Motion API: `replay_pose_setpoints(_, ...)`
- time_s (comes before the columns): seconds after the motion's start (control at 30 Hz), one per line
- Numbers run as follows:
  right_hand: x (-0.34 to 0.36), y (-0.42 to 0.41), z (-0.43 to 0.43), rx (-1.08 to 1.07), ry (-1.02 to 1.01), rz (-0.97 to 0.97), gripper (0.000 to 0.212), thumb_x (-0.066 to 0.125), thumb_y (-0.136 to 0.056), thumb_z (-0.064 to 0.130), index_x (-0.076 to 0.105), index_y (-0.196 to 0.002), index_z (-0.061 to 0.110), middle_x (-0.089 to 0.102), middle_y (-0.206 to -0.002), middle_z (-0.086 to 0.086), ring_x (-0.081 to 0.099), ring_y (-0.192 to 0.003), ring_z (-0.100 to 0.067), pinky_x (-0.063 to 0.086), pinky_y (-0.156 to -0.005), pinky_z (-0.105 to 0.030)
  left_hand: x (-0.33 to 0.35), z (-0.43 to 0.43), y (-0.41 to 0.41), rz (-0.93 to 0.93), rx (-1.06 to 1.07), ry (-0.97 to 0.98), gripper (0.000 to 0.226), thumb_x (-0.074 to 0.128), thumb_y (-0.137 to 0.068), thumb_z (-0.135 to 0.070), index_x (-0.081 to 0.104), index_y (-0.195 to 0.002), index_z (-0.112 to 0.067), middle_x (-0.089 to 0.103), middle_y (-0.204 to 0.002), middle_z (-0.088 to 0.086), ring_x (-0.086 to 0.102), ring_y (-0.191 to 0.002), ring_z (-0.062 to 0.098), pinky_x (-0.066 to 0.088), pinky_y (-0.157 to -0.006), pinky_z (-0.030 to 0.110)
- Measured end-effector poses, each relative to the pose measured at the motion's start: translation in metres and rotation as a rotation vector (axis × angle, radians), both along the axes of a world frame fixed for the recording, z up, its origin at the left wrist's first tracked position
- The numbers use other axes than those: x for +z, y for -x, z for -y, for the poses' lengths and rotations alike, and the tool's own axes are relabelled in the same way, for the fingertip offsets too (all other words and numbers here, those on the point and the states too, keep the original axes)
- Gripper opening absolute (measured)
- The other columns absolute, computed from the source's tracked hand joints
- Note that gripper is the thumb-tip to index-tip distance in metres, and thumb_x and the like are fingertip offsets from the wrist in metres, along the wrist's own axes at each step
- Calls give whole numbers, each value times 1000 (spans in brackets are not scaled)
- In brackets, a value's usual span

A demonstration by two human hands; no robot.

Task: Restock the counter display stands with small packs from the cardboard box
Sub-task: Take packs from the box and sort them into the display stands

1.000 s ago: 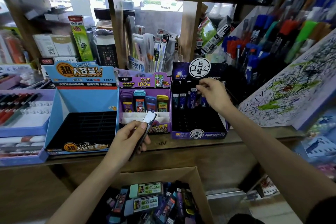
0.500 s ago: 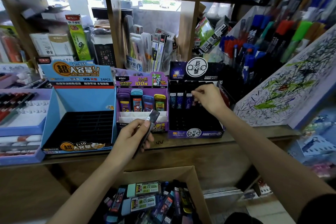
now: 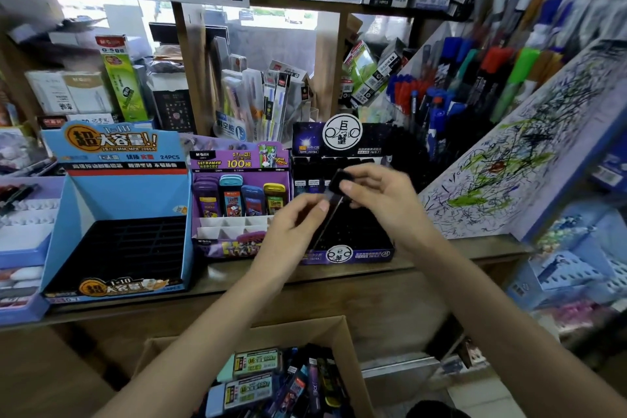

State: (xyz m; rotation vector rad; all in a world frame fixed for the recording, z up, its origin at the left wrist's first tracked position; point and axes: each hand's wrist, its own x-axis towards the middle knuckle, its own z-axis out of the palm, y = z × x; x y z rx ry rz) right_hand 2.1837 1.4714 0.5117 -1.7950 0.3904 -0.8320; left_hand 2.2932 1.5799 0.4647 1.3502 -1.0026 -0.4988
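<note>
Both hands meet on one slim dark pack (image 3: 334,204) in front of the black-and-purple display stand (image 3: 342,254). My left hand (image 3: 291,234) grips the pack's lower part. My right hand (image 3: 380,197) pinches its black top end. A few dark packs stand in that stand's back row. To its left is the purple display stand (image 3: 237,159), with coloured packs in its rear row. The blue display stand (image 3: 115,200) at far left has a black grid with no packs showing. The cardboard box (image 3: 325,329) below the counter holds several mixed packs.
The wooden counter (image 3: 441,254) carries the stands. A slanted scribbled test board (image 3: 529,153) rises at the right beside racks of markers. Trays of pens (image 3: 23,214) sit at far left. Shelves of stationery and a clear holder of pens (image 3: 258,102) stand behind.
My left hand carried the dark pack up and to the right. My right hand left the black stand's back row and took the pack's top end.
</note>
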Motion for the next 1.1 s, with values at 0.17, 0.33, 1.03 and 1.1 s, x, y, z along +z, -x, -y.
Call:
replay_pose_setpoints(0.17,21,9,58,-267,232,-42,16,62,-88,10,62,-89,25,61,-82,10,60,-77,-8,51,-72,-22,-20,-1,-26,539,123,-202,28,62,-89,-24,58,-115,-16,51,-108,-6,51,-102,5,39,-84,17)
replay_pose_setpoints(0.33,1,-13,79,-282,317,-181,16,62,-89,11,65,-105,11,60,-91,0,60,-85,-15,50,-81,-25,-43,-7,-34,945,29,-358,32,61,-89,-31,60,-118,-16,57,-122,-3,51,-114,15,41,-96,31)
replay_pose_setpoints(1.03,-33,-43,80,-365,637,-316,14,64,-86,9,59,-100,7,57,-98,-4,59,-74,-19,51,-76,-35,-57,-2,-29,952,96,-310,19,59,-91,-19,63,-109,-18,59,-113,-6,53,-106,12,47,-79,29)
replay_pose_setpoints(1.1,-33,-45,81,-381,743,-345,15,63,-87,11,61,-100,5,53,-105,-7,59,-78,-22,51,-76,-39,-58,-3,-30,953,94,-306,20,58,-92,-18,63,-111,-17,59,-114,-5,53,-107,13,47,-80,29)
